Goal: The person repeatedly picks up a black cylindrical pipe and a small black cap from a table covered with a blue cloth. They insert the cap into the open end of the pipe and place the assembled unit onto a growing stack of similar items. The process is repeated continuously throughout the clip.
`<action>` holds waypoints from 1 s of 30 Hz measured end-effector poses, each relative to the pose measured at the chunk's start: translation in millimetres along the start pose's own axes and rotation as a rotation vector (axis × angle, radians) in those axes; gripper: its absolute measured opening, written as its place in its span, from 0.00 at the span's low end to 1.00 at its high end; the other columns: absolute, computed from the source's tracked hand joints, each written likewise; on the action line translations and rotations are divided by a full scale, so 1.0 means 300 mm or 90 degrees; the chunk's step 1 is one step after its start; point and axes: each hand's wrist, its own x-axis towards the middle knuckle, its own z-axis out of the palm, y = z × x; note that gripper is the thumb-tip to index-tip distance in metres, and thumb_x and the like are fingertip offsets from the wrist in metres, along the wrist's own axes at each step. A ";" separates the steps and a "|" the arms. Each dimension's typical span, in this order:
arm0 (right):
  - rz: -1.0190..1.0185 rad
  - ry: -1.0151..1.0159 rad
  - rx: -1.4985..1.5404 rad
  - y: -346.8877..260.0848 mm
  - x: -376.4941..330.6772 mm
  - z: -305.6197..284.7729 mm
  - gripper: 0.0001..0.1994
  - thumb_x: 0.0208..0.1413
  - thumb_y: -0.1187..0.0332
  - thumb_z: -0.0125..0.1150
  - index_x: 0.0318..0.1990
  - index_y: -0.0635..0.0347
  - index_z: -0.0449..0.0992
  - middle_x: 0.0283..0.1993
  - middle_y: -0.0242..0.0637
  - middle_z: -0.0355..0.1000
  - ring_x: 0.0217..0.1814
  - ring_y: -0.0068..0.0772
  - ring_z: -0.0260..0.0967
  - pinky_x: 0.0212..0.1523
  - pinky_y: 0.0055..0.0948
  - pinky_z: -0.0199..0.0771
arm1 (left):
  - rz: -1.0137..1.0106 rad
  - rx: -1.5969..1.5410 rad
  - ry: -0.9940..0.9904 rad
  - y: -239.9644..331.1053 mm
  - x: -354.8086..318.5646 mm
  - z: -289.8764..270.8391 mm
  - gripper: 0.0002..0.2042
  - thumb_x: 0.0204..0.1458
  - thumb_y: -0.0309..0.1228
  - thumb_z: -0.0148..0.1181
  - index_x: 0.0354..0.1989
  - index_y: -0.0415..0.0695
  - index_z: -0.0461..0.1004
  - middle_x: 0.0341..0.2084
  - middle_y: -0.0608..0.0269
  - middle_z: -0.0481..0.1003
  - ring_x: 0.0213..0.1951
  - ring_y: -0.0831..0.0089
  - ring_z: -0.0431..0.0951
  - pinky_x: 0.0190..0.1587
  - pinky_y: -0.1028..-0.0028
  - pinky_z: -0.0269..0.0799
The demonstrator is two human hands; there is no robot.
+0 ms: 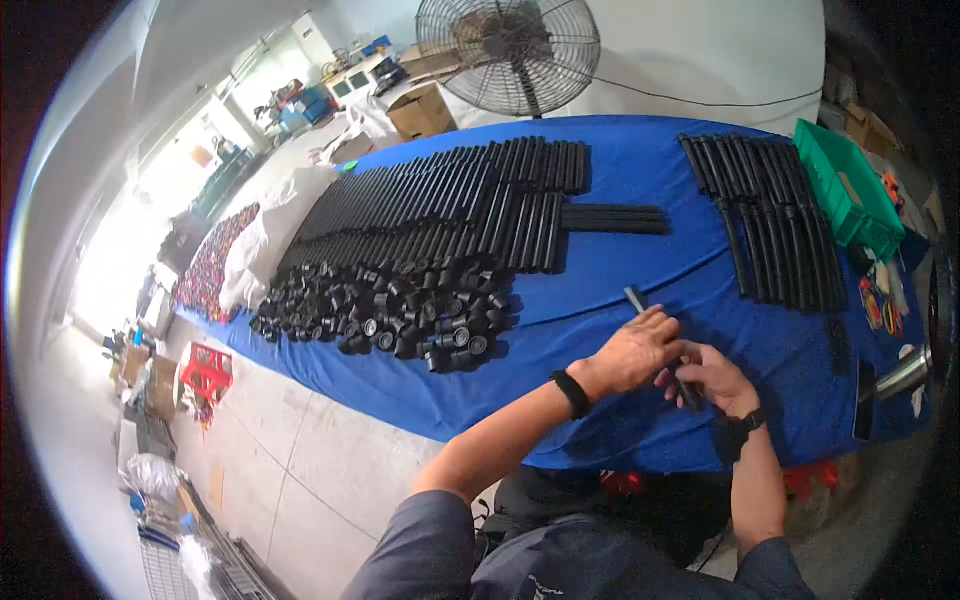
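Both hands meet over the near part of a blue-covered table. My left hand wraps around the upper part of a thin black tube whose far end sticks out past my fingers. My right hand grips the tube's near end. A heap of short black caps lies to the left of my hands. Beyond it, long black tubes lie in rows.
More black tubes lie in a row at the right, next to a green crate. A large floor fan stands behind the table with cardboard boxes. A red crate sits on the floor at left.
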 end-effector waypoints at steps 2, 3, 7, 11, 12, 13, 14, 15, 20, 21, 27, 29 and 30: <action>-0.045 0.016 0.032 0.069 0.024 0.025 0.17 0.61 0.67 0.62 0.56 0.60 0.71 0.35 0.37 0.76 0.28 0.28 0.74 0.28 0.27 0.76 | 0.023 -0.025 0.018 0.025 -0.026 -0.005 0.19 0.51 0.28 0.57 0.53 0.45 0.74 0.45 0.55 0.72 0.56 0.55 0.72 0.68 0.54 0.61; -0.070 0.026 0.051 0.095 0.030 0.032 0.17 0.61 0.68 0.62 0.55 0.60 0.71 0.32 0.35 0.75 0.25 0.27 0.73 0.25 0.26 0.74 | 0.038 -0.038 0.024 0.041 -0.033 -0.015 0.19 0.52 0.28 0.57 0.54 0.44 0.74 0.48 0.55 0.73 0.58 0.55 0.72 0.68 0.55 0.62; -0.087 0.110 0.135 0.091 0.006 0.050 0.18 0.62 0.69 0.57 0.58 0.66 0.67 0.23 0.32 0.67 0.16 0.23 0.65 0.16 0.24 0.67 | -0.098 -0.005 0.197 0.098 -0.118 -0.111 0.15 0.54 0.31 0.65 0.49 0.41 0.76 0.49 0.53 0.76 0.54 0.55 0.75 0.54 0.62 0.75; -0.130 0.136 0.223 0.122 0.001 0.005 0.20 0.62 0.68 0.53 0.58 0.69 0.66 0.23 0.31 0.67 0.16 0.22 0.64 0.15 0.24 0.66 | -0.366 0.117 0.234 0.070 -0.407 -0.258 0.14 0.49 0.29 0.69 0.45 0.44 0.80 0.41 0.55 0.77 0.45 0.55 0.78 0.48 0.61 0.77; -0.124 0.142 0.224 0.126 0.014 0.006 0.20 0.62 0.68 0.53 0.58 0.69 0.66 0.23 0.31 0.67 0.16 0.22 0.64 0.15 0.24 0.65 | -0.422 0.175 0.257 0.049 -0.492 -0.288 0.15 0.48 0.28 0.69 0.45 0.44 0.80 0.41 0.55 0.77 0.45 0.54 0.78 0.49 0.61 0.76; -0.123 0.155 0.224 0.119 0.016 0.003 0.20 0.62 0.68 0.53 0.58 0.69 0.66 0.23 0.31 0.67 0.16 0.22 0.64 0.15 0.24 0.65 | -0.475 0.190 0.259 0.017 -0.564 -0.314 0.16 0.47 0.27 0.69 0.46 0.42 0.79 0.42 0.54 0.77 0.46 0.53 0.77 0.50 0.61 0.75; -0.119 0.173 0.224 0.120 0.011 -0.001 0.20 0.62 0.68 0.54 0.58 0.68 0.66 0.23 0.31 0.67 0.16 0.21 0.64 0.15 0.24 0.65 | -0.556 0.233 0.223 0.011 -0.614 -0.328 0.19 0.48 0.27 0.69 0.50 0.41 0.77 0.46 0.53 0.75 0.49 0.52 0.75 0.51 0.61 0.73; -0.117 0.173 0.207 0.119 0.016 0.007 0.20 0.62 0.68 0.54 0.58 0.67 0.67 0.22 0.30 0.66 0.16 0.21 0.64 0.16 0.23 0.66 | -0.599 0.279 0.192 0.004 -0.676 -0.325 0.23 0.48 0.28 0.68 0.54 0.40 0.74 0.49 0.52 0.73 0.52 0.52 0.74 0.52 0.61 0.73; -0.098 0.139 0.184 0.109 0.010 0.032 0.19 0.62 0.67 0.55 0.58 0.65 0.67 0.22 0.30 0.67 0.17 0.21 0.64 0.16 0.23 0.66 | -0.659 0.278 0.093 -0.018 -0.830 -0.268 0.22 0.47 0.27 0.67 0.53 0.42 0.71 0.49 0.54 0.70 0.52 0.52 0.72 0.51 0.59 0.74; -0.096 0.142 0.181 0.108 0.007 0.032 0.19 0.62 0.67 0.55 0.59 0.65 0.68 0.22 0.30 0.67 0.17 0.21 0.64 0.16 0.23 0.66 | -0.662 0.274 0.084 -0.020 -0.832 -0.263 0.21 0.47 0.27 0.67 0.51 0.42 0.72 0.48 0.54 0.70 0.51 0.52 0.72 0.51 0.58 0.74; -0.099 0.151 0.185 0.103 0.003 0.040 0.19 0.62 0.68 0.55 0.59 0.65 0.68 0.22 0.29 0.67 0.17 0.21 0.64 0.17 0.24 0.66 | -0.686 0.214 0.121 -0.025 -0.856 -0.234 0.17 0.45 0.26 0.67 0.43 0.43 0.70 0.42 0.54 0.71 0.49 0.52 0.73 0.49 0.58 0.74; -0.093 0.149 0.186 0.103 0.002 0.037 0.19 0.62 0.68 0.55 0.59 0.65 0.68 0.22 0.30 0.67 0.17 0.21 0.64 0.17 0.23 0.66 | -0.681 0.199 0.168 -0.012 -0.858 -0.243 0.17 0.45 0.25 0.66 0.43 0.42 0.70 0.41 0.53 0.72 0.47 0.51 0.75 0.47 0.58 0.74; -0.093 0.152 0.187 0.106 0.000 0.032 0.19 0.63 0.68 0.55 0.59 0.65 0.68 0.22 0.30 0.67 0.17 0.20 0.64 0.17 0.23 0.66 | -0.673 0.189 0.191 -0.004 -0.845 -0.253 0.17 0.45 0.25 0.66 0.43 0.42 0.70 0.40 0.53 0.72 0.45 0.51 0.75 0.46 0.58 0.74</action>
